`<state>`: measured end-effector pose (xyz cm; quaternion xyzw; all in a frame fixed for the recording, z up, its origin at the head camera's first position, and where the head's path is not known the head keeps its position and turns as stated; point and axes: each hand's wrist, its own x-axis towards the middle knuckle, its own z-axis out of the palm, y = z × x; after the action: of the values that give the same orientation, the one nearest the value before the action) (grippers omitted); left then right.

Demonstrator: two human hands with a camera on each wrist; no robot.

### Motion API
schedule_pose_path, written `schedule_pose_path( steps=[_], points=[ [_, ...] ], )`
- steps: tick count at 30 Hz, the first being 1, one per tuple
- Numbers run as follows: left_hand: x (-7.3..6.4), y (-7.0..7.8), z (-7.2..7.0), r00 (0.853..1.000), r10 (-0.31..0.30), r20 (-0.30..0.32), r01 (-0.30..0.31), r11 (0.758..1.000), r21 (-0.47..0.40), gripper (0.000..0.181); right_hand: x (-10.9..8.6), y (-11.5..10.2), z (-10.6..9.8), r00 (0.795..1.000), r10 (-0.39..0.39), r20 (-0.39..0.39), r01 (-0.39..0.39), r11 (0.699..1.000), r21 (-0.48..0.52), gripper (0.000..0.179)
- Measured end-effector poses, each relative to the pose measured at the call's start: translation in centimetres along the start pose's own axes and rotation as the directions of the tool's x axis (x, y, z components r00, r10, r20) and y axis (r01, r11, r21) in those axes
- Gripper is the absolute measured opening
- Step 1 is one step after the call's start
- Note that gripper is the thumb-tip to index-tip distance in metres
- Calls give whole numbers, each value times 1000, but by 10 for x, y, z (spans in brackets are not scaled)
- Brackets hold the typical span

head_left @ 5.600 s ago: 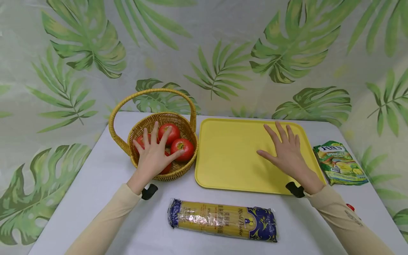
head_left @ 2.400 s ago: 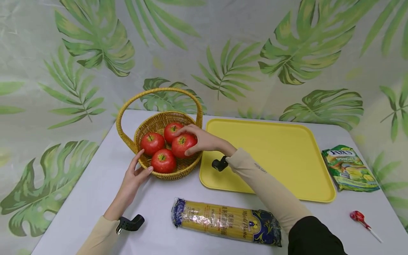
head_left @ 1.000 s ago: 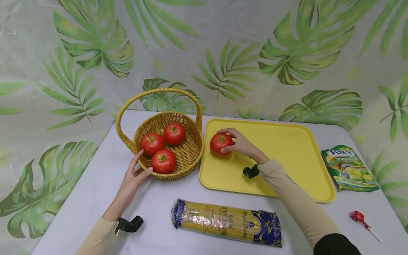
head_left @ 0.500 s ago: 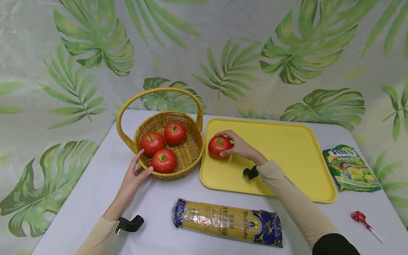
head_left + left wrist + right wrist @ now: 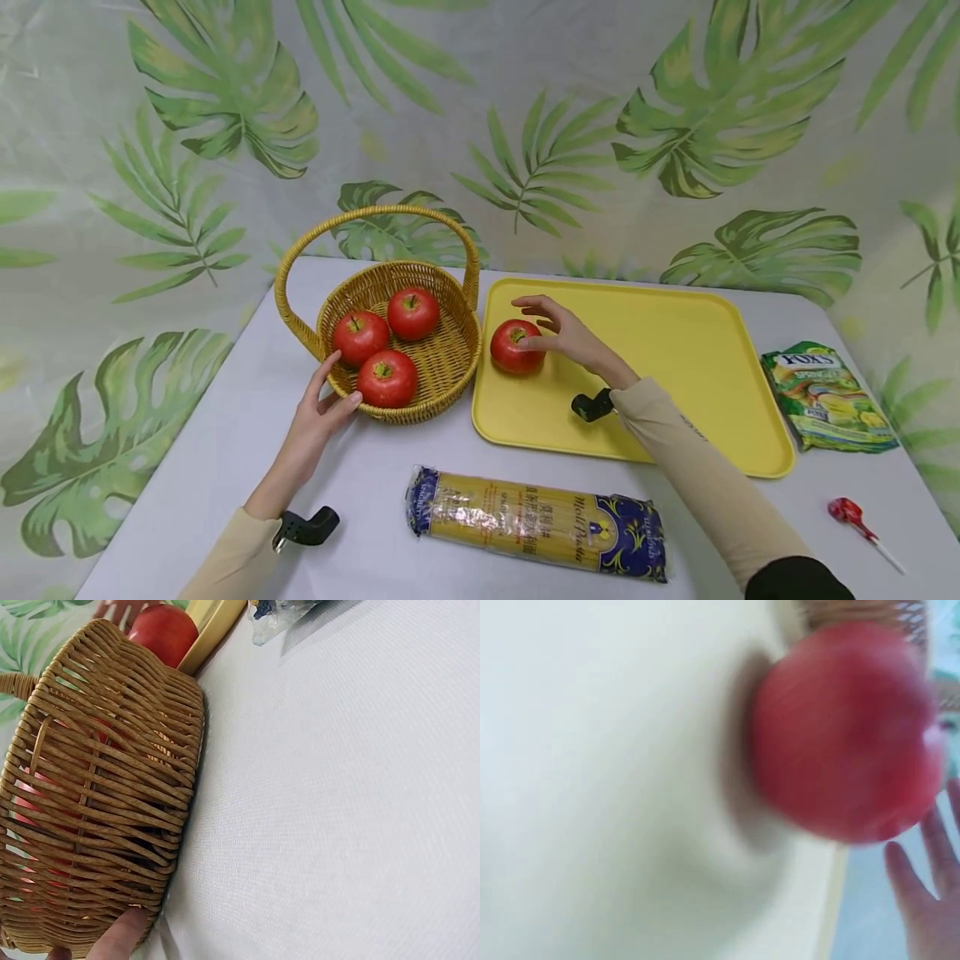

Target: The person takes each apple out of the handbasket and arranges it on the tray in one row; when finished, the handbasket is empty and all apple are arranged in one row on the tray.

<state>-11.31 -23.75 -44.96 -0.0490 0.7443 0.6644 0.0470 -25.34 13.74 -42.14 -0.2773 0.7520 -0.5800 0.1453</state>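
Three red apples (image 5: 386,378) sit in a round wicker basket (image 5: 442,354) with a tall handle. My left hand (image 5: 315,417) rests against the basket's near left side. Its index finger and thumb are spread at the rim in the head view; the left wrist view shows a finger (image 5: 120,934) against the woven wall. Another apple (image 5: 513,357) rests on the left part of a yellow tray (image 5: 637,367). Over its right side is my right hand (image 5: 570,337), fingers spread loosely and lifted off the top, thumb overlapping the apple. The blurred right wrist view shows this apple (image 5: 847,735) beside the fingertips.
A bag of spaghetti (image 5: 536,521) lies in front of the tray. Right of the tray is a green FOX'S candy bag (image 5: 828,396), with a red lollipop (image 5: 847,512) nearer the front. Leaf-patterned cloth (image 5: 525,167) stands behind the white table (image 5: 360,517).
My right hand has carried one apple from the basket to the tray and loosened its fingers from it. My left hand has moved from above the basket to its side and stayed there.
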Motion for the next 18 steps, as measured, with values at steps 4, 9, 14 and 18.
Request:
schedule_pose_path(
  steps=[4,9,14,18],
  points=[
    [0,0,0,1000,5,3,-5,1000,2,72,8,-17,9,997,-78,-10,79,992,95,52],
    [-2,1,0,1000,6,4,-6,1000,-2,72,20,-38,33,987,-134,90,119,981,150,54],
    [-1,1,-1,1000,12,10,-12,1000,-1,72,32,-49,60,965,-148,217,129,986,102,57],
    [-1,2,0,1000,6,7,-6,1000,1,72,41,-52,81,942,-117,315,96,992,80,61]
  ],
)
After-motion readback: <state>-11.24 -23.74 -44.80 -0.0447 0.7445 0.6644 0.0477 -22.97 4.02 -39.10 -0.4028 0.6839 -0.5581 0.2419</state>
